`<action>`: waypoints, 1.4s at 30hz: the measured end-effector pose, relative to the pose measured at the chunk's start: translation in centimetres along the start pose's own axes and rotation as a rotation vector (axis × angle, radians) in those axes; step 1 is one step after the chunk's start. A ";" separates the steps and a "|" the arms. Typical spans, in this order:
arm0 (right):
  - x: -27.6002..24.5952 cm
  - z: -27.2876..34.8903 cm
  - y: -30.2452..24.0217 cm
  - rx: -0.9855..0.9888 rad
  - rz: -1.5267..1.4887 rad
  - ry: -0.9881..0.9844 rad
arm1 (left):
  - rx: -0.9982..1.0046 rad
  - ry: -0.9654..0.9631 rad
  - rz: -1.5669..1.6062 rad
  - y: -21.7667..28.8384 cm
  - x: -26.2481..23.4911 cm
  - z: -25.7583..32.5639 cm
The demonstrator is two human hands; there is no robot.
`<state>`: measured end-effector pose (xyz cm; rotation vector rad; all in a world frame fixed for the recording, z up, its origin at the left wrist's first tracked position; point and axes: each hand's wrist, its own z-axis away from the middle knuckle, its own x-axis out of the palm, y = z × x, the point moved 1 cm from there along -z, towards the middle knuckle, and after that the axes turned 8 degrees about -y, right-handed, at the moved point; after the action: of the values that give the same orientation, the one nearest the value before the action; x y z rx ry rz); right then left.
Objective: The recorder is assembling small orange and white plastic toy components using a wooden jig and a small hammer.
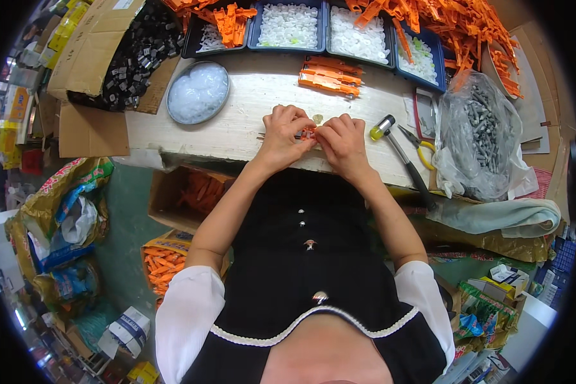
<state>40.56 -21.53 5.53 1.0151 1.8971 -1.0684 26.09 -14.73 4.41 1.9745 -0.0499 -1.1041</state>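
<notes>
Both my hands meet over the near edge of the white worktable. My left hand (283, 136) is closed around a small orange plastic part (308, 133) with metal on it, mostly covered by my fingers. A thin metal end pokes out at the left of that hand. From the other side, my right hand (344, 142) pinches the same part's right end with its fingertips. A small round yellowish spot (317, 118) shows on the tabletop just beyond my fingers. Farther back lie several orange plastic pieces (330, 77) side by side.
A round dish (198, 93) of clear pieces stands left, beside a carton (91, 61) of black parts. Blue trays (321, 29) of white pieces line the back. Right are a hammer (400, 150), yellow-handled pliers (422, 146), a plastic bag (486, 137) of metal parts and heaped orange pieces (454, 32).
</notes>
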 end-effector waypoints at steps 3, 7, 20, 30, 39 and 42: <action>0.2 0.3 -0.1 0.010 -0.014 0.040 | 0.013 0.000 -0.027 0.1 0.0 -0.2; -0.1 0.6 0.0 0.043 -0.057 0.018 | 0.016 -0.029 -0.044 0.0 0.0 -0.3; -2.9 0.8 1.8 0.097 -0.157 -0.005 | 0.151 -0.348 -0.364 2.2 -2.0 -3.0; -9.6 6.0 12.5 0.462 -0.269 0.240 | 0.358 -0.456 -0.318 9.0 2.0 -17.2; -11.1 7.3 17.6 0.758 0.214 0.028 | 0.386 -0.497 -0.839 6.6 11.8 -29.6; -11.0 6.0 18.1 0.758 0.290 -0.025 | 0.426 -0.511 -0.805 6.9 11.9 -29.9</action>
<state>62.41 -23.76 6.75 1.6133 1.2597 -1.6470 57.08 -4.36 8.52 2.0637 0.2854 -2.2612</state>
